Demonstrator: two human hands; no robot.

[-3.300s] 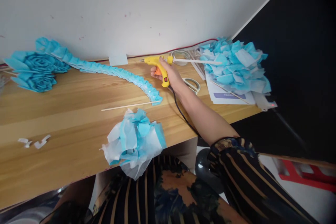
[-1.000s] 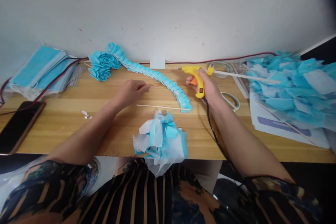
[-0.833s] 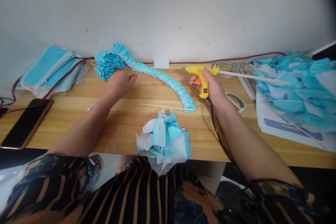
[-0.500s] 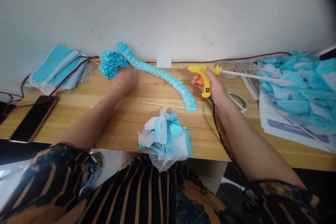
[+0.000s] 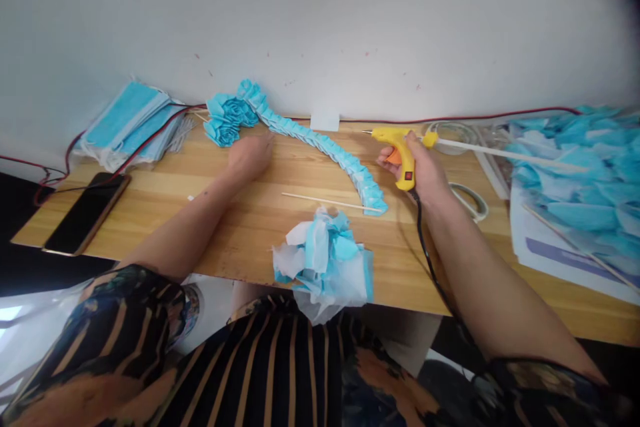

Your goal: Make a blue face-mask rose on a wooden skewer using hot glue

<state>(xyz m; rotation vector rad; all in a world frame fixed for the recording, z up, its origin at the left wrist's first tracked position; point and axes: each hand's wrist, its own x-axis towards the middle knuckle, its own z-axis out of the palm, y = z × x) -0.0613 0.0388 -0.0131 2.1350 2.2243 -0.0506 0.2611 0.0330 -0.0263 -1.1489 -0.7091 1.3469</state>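
Right hand (image 5: pixel 425 163) wrapped round yellow plastic pistol-shaped glue gun (image 5: pixel 396 136), right of centre. Left hand (image 5: pixel 250 155) curled, grip can't be told, left of centre, just below light-blue folded rosettes (image 5: pixel 227 121). Curved light-blue pleated strip (image 5: pixel 326 146) mid-frame.

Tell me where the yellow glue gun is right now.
In the head view, the yellow glue gun is right of centre, held in the right hand, between the curved blue strip and a white loop handle.
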